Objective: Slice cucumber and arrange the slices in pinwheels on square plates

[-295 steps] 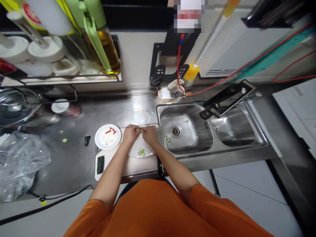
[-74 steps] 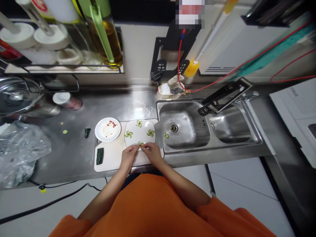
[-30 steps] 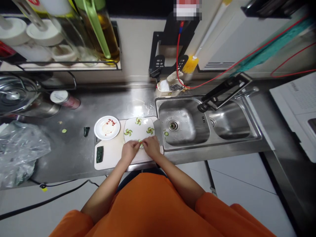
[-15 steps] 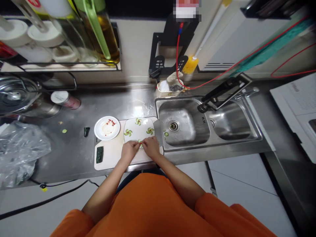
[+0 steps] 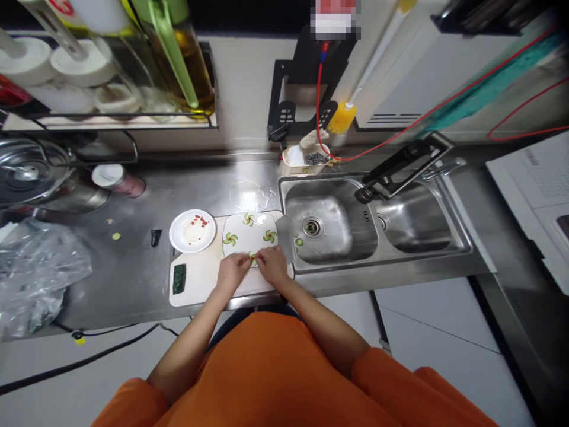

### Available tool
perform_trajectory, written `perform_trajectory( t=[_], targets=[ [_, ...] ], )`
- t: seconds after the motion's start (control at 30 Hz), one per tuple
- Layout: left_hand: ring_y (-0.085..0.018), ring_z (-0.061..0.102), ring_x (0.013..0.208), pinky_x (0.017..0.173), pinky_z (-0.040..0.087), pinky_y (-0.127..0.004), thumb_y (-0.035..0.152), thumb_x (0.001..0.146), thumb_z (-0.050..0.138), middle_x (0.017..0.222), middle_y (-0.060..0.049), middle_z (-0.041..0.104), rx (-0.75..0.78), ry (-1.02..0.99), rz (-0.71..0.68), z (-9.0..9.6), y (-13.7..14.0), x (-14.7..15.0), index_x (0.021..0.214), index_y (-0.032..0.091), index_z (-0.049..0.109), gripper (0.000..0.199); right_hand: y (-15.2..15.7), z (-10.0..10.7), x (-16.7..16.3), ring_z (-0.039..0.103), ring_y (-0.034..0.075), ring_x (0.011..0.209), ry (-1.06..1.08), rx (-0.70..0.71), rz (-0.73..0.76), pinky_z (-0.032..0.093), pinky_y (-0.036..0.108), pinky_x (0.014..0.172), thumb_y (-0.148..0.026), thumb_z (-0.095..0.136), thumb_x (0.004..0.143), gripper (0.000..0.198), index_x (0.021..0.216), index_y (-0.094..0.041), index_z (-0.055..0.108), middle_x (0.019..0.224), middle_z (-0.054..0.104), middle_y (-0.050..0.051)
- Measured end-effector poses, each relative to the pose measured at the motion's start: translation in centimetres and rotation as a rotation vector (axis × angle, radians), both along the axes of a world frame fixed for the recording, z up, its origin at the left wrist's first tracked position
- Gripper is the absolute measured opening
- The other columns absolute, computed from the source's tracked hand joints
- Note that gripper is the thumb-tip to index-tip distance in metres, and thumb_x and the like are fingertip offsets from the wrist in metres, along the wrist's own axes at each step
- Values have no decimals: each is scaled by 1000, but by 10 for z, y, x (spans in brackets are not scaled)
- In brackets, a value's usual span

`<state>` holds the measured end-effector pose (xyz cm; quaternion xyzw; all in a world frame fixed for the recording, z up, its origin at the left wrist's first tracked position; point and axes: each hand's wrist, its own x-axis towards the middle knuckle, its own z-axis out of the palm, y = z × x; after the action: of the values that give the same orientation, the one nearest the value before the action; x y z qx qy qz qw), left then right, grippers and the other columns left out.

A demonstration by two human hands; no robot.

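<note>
On the cutting board (image 5: pixel 200 270) stands a white square plate (image 5: pixel 244 232) with cucumber slices set out in several green pinwheels, each with a small reddish middle. At the plate's near edge, my left hand (image 5: pixel 232 271) is closed in a pinch beside the nearest pinwheel (image 5: pixel 253 258). My right hand (image 5: pixel 272 265) pinches close to the same spot, its fingertips almost meeting the left ones. What the fingers hold is too small to make out. To the left, a round white plate (image 5: pixel 176 238) carries several small red pieces (image 5: pixel 201 220). A dark green cucumber chunk (image 5: pixel 179 279) lies on the board.
A broad metal blade (image 5: pixel 287 237) lies right of the square plate, beside the sink (image 5: pixel 351 228). Another cucumber piece (image 5: pixel 155 237) is on the counter, with a plastic bag (image 5: pixel 42 267) at far left. Behind stand a lidded can (image 5: pixel 119 180) and a sponge holder (image 5: pixel 306 168).
Both hands stay almost in place at the near pinwheel. Only the fingertips have shifted slightly, and more of the pinwheel shows between them.
</note>
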<state>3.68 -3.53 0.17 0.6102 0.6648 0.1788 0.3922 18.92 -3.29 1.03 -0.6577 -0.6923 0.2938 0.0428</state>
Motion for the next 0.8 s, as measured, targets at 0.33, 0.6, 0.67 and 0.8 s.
perform_trajectory(
  t=[0.33, 0.6, 0.67, 0.8],
  targets=[
    [-16, 59, 71, 73, 45, -26, 35, 78, 57, 82, -3, 71, 34, -7, 135, 17, 0, -13, 81, 20, 72, 21, -1, 10, 9, 44, 23, 103, 11, 2, -29, 32, 31, 78, -28, 47, 91, 21, 93, -23, 67, 96, 65, 4],
    [-16, 60, 73, 74, 45, -28, 41, 76, 58, 87, -3, 68, -3, 51, 412, 14, -10, -48, 104, 19, 64, 36, -6, 21, 33, 44, 25, 106, -21, -14, -294, 34, 33, 81, -21, 47, 87, 33, 118, -22, 60, 106, 63, 7],
    [-17, 62, 77, 78, 46, -29, 41, 75, 58, 90, -4, 69, -67, 8, 457, 8, -12, -53, 112, 18, 60, 44, -7, 21, 35, 43, 26, 108, -50, -29, -326, 34, 34, 80, -21, 46, 87, 36, 121, -22, 58, 110, 61, 8],
    [-19, 65, 81, 84, 45, -32, 43, 73, 61, 78, -3, 69, -195, -158, 462, -4, -11, -53, 115, 14, 58, 52, -8, 17, 34, 42, 27, 108, -70, -51, -329, 35, 33, 78, -19, 45, 87, 37, 120, -24, 58, 111, 60, 7]
  ],
)
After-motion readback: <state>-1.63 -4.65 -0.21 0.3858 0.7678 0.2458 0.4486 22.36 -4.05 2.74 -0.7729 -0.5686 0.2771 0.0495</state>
